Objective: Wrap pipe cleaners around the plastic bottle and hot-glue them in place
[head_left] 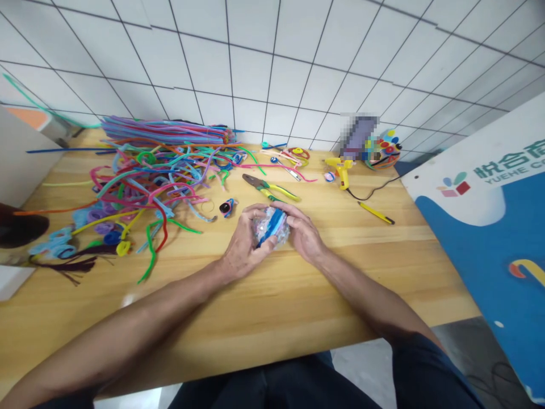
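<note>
Between my two hands is a round, pale, glittery ball (281, 234) with blue bands across it. My left hand (249, 241) wraps its left side, the thumb pressing on the lower front. The fingers of my right hand (305, 234) curl round its right and upper edge. Pliers with yellow-green handles (272, 188) lie just beyond my hands. To the left of them sits a small black and coloured piece (227, 208), perhaps a pipe-cleaner ring. The underside of the ball is hidden.
Tangled pipe cleaners (140, 176) cover the table's left side, with a bundle of straight pipe cleaners (166, 130) behind. At the right are a yellow glue gun (342, 170) with a cord, a yellow cutter knife (376, 213) and a container of colourful pieces (383, 150). A tiled wall (251, 62) closes the back.
</note>
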Motion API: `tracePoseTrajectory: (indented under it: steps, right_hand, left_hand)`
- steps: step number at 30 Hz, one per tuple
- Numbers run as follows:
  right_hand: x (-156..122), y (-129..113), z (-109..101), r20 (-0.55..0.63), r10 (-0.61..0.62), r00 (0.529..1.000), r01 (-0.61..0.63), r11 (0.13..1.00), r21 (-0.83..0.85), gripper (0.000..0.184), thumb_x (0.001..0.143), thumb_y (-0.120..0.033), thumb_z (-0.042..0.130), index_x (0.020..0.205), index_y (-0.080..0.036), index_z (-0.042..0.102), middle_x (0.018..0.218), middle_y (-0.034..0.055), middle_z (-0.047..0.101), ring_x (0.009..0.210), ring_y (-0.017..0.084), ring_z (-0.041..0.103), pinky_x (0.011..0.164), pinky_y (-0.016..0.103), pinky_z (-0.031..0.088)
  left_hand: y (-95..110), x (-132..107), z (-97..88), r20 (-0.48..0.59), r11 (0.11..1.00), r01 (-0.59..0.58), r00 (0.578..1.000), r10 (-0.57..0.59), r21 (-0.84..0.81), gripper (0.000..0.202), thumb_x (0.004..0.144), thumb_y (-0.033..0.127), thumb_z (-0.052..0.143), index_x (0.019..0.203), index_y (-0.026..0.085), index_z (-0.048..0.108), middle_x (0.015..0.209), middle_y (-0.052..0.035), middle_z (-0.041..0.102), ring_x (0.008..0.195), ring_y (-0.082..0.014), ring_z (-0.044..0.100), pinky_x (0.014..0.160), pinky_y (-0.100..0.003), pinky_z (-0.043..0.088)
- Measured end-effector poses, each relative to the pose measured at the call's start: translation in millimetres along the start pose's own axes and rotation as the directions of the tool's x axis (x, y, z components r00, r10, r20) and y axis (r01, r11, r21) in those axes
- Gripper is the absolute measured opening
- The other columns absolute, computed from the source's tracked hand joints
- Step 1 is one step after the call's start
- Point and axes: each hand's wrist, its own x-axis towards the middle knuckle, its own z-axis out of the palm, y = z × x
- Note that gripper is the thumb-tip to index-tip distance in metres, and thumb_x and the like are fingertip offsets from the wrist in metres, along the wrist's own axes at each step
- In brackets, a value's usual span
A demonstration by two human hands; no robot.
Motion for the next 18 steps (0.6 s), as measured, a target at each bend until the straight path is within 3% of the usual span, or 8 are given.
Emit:
tracePoseTrajectory:
  steps: [4,9,13,18]
  right_hand:
    - [3,2,-1,-0.026,0.035,0.999,-0.032,0.993,0.112,0.045,0.088,-0.041,0.065,0.129,-0.024,0.072,0.141,0.0081,0.073,0.134,0.03,0.066,0.116,0.051,0.052]
    - [5,0,-2,-0.033,0.07,0.997,-0.063,0.981,0.182,0.045,0.081,-0.039,0.073,0.124,-0.025,0.075,0.138,0.0071,0.075,0.132,0.031,0.068,0.116,0.051,0.053]
    - [5,3,-3,-0.062,0.016,0.998,-0.011,0.997,0.075,0.049,0.085,-0.051,0.072,0.127,-0.026,0.072,0.142,0.0088,0.073,0.135,0.03,0.066,0.117,0.052,0.053]
    - [0,11,-3,-0.136,-0.106,0.985,0.092,0.99,-0.106,0.06,0.093,-0.069,0.063,0.134,-0.025,0.065,0.143,0.0109,0.071,0.134,0.03,0.065,0.118,0.053,0.052]
  left_hand:
    - [1,2,-3.6,0.026,0.996,-0.047,0.999,0.045,0.069,0.054,0.1,0.038,0.063,0.148,0.026,0.04,0.145,-0.0152,0.051,0.14,-0.0316,0.052,0.116,-0.054,0.049]
    - [4,5,-8.5,0.094,0.993,-0.066,0.994,0.057,0.098,0.048,0.104,0.041,0.057,0.149,0.028,0.048,0.146,-0.0145,0.05,0.14,-0.0325,0.051,0.115,-0.055,0.049]
    - [3,3,-8.3,0.072,0.988,-0.077,0.995,0.068,0.13,0.05,0.104,0.04,0.057,0.151,0.03,0.045,0.145,-0.0137,0.052,0.138,-0.0325,0.052,0.114,-0.056,0.05]
    - [0,1,-4.3,-0.077,0.962,-0.057,0.994,0.08,0.267,0.071,0.096,0.04,0.068,0.157,0.028,0.034,0.145,-0.0149,0.051,0.138,-0.0338,0.051,0.117,-0.062,0.046]
